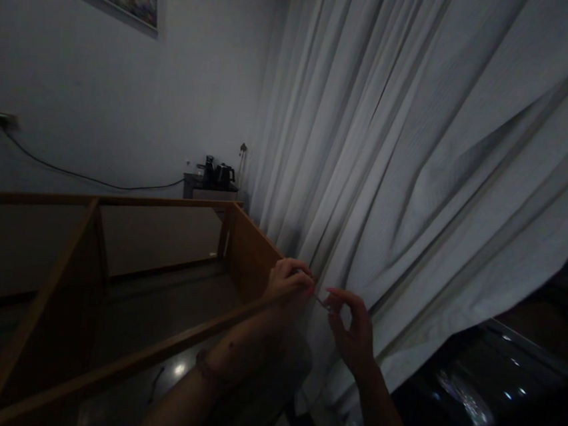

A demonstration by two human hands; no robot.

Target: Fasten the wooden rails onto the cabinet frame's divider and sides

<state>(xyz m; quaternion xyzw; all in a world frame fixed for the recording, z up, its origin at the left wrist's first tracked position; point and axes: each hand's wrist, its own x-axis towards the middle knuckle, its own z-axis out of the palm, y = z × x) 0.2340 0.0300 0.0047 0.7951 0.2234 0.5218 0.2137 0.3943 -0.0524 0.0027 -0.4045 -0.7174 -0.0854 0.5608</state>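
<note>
My left hand is closed in a fist-like grip at the near corner of a wooden frame, its fingers curled round something thin that I cannot make out. My right hand is just to its right, thumb and fingers pinched on a small thin metal piece that runs between the two hands. Both hands sit right against a pale pleated curtain. The room is dim and small details are lost.
The open wooden frame has a divider board and stands on a glossy floor. A small table with a kettle stands in the far corner. A cable runs along the wall. A dark shiny object lies at the right.
</note>
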